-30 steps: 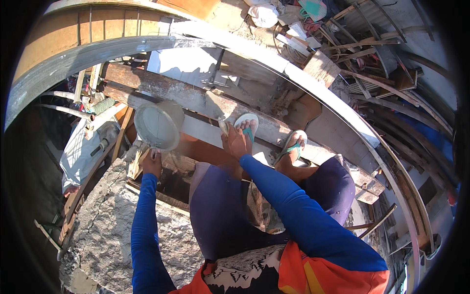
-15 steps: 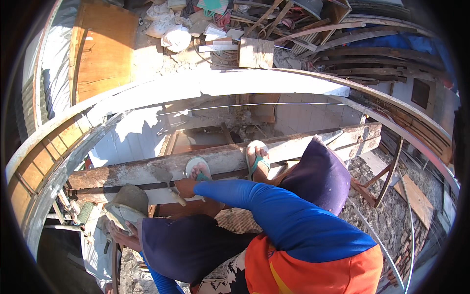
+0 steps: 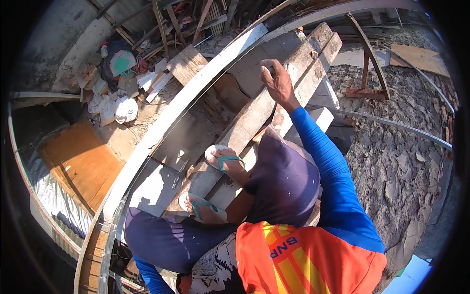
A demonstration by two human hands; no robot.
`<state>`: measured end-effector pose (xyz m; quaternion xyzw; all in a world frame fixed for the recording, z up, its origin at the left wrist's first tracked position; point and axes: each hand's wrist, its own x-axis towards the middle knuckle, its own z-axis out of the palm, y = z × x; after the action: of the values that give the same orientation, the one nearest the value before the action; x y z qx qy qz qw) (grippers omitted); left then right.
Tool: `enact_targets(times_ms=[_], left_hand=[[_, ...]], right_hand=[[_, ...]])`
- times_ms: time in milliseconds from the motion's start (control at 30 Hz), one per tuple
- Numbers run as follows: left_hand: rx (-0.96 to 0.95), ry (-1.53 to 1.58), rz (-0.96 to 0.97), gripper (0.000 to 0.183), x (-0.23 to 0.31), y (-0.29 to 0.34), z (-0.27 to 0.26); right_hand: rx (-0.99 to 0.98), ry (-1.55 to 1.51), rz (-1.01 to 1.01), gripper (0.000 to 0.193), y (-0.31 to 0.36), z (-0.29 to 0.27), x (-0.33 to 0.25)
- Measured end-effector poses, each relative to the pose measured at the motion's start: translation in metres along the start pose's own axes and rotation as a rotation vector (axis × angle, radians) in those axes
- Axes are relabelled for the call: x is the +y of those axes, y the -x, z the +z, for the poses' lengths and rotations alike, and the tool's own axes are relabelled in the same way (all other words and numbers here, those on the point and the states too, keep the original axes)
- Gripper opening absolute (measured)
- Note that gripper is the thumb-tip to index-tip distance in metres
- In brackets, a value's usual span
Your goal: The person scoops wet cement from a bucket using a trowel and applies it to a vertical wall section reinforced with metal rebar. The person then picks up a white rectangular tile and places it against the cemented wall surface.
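Observation:
My right hand [image 3: 279, 85] is raised over the far part of a pair of weathered, mortar-stained wooden planks [image 3: 298, 59]. Its fingers are curled in, the thumb lies near them, and nothing shows in the grip. The blue right sleeve [image 3: 325, 152] runs back from it past my right knee. Of my left arm only part of a blue sleeve [image 3: 151, 277] shows at the lower edge, under my left thigh; that hand is out of sight. My feet in green-strapped sandals [image 3: 227, 159] rest on the planks.
A long white curved-looking beam [image 3: 166, 117] crosses beyond the planks, above a recess. Rough grey mortar [image 3: 387, 161] spreads at the right, with a brown angled metal frame [image 3: 369, 59]. An orange-brown wooden panel [image 3: 83, 161], a white sack [image 3: 126, 110] and scrap wood lie farther left.
The view has swung to the right. My right hand has gone from a trowel beside my left foot out along the planks. My left hand and the grey bowl-shaped container have left view.

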<state>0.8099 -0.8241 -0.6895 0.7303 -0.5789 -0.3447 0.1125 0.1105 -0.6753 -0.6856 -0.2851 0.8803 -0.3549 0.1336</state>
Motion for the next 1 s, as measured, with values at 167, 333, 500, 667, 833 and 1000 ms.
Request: enact_targets(times_ms=[167,333,500,667,833,1000], left_hand=[[-0.172,0.061,0.030,0.059,0.038,-0.047,0.018],[-0.291,0.133,0.012,0.057,0.074,-0.068,0.038],[-0.373,0.179,-0.025,0.055,0.091,-0.078,0.052],[-0.445,0.218,-0.074,0.054,0.106,-0.085,0.062],[-0.521,0.232,-0.066,0.052,0.128,-0.093,0.071],[-0.538,0.171,0.077,0.050,0.158,-0.085,0.067]], right_hand=[[0.589,0.240,0.375,0.030,0.141,-0.123,0.110],[0.667,0.382,0.636,0.065,0.221,-0.138,0.155],[0.553,0.331,0.771,0.123,0.193,-0.095,0.161],[0.443,0.432,1.086,0.134,0.173,-0.094,0.152],[0.416,0.312,1.129,0.134,0.167,-0.107,0.153],[0.381,0.340,1.086,0.131,0.177,-0.110,0.159]])
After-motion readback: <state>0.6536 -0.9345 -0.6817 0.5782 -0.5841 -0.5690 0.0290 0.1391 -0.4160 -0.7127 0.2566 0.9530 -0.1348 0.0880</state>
